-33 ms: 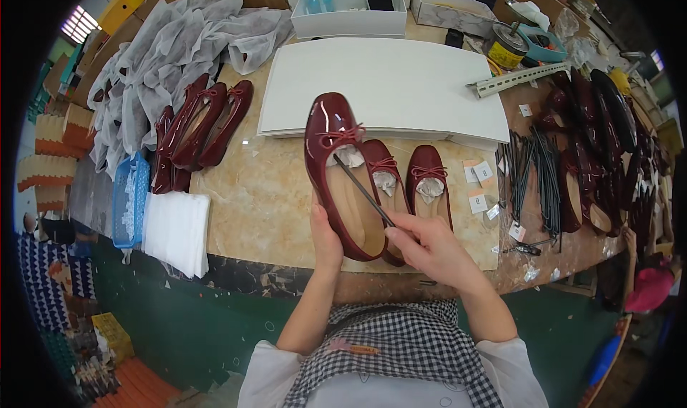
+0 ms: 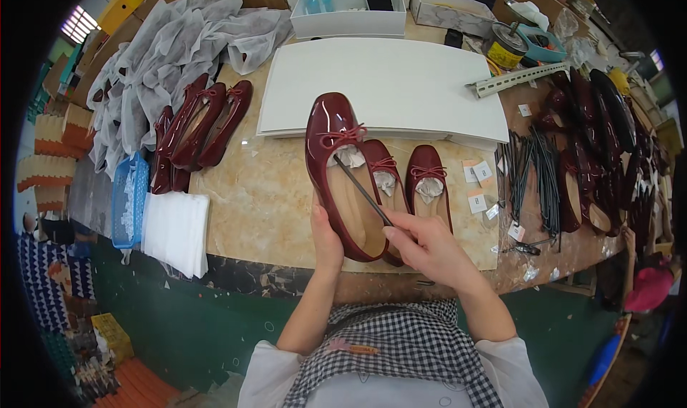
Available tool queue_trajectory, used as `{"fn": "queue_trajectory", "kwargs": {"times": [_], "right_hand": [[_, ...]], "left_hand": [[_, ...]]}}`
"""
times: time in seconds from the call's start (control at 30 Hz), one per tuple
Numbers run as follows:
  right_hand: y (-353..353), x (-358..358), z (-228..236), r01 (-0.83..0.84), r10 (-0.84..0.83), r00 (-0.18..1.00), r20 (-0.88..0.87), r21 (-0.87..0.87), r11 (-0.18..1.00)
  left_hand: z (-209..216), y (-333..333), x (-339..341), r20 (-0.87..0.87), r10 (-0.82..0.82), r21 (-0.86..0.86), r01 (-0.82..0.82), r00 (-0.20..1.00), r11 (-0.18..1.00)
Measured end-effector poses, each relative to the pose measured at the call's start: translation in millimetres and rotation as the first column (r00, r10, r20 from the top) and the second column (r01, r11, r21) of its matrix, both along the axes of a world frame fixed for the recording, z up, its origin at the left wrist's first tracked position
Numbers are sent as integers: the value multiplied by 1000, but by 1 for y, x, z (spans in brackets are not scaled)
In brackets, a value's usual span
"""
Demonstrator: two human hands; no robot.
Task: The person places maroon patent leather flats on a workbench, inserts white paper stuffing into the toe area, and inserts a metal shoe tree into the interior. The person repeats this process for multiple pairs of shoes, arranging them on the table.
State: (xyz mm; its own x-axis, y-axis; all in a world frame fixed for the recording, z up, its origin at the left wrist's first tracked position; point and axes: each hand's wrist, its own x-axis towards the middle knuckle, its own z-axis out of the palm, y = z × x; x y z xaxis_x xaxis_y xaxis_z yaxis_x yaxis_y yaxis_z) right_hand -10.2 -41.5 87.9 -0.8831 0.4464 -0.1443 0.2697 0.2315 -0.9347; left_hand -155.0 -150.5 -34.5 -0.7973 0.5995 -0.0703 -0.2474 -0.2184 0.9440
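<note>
A dark red patent ballet flat (image 2: 330, 118) with a thin bow is held up over the table, toe pointing away from me. My left hand (image 2: 328, 240) grips its left side near the heel. Between the fingers of my right hand (image 2: 428, 245) is a thin dark rod (image 2: 361, 187). Its far tip reaches the crumpled white paper (image 2: 348, 155) stuffed in the toe. Just right of it, a second matching flat (image 2: 379, 154) is partly hidden behind the held one. A third flat (image 2: 427, 163) lies beside that, also with paper in its toe.
White sheets (image 2: 379, 79) are stacked beyond the shoes. More red flats (image 2: 227, 122), a blue basket (image 2: 129, 200) and white tissue (image 2: 177, 232) lie to the left. Dark rods (image 2: 540, 186), small labels (image 2: 477, 202) and piled shoes (image 2: 583, 157) are at the right.
</note>
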Motion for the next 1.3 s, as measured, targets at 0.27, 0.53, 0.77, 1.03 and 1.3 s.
{"fn": "queue_trajectory", "kwargs": {"times": [0.27, 0.53, 0.77, 1.03, 1.3], "right_hand": [[-14, -1, 2, 42, -35, 998, -47, 149, 988], [-24, -26, -19, 378, -188, 896, -403, 467, 799], [-21, -16, -51, 115, -97, 993, -64, 395, 912], [186, 223, -123, 287, -915, 404, -19, 952, 107], [185, 197, -142, 336, -888, 453, 78, 908, 252]], "left_hand": [[13, -3, 3, -95, -26, 51, 31, 995, 998], [-10, -10, 22, -140, 31, -83, -43, 990, 996], [-48, -10, 24, 73, 39, -123, -30, 997, 992], [2, -59, -68, -362, -210, -581, -44, 908, 813], [31, 19, 8, -241, -616, -856, 134, 750, 499]]}}
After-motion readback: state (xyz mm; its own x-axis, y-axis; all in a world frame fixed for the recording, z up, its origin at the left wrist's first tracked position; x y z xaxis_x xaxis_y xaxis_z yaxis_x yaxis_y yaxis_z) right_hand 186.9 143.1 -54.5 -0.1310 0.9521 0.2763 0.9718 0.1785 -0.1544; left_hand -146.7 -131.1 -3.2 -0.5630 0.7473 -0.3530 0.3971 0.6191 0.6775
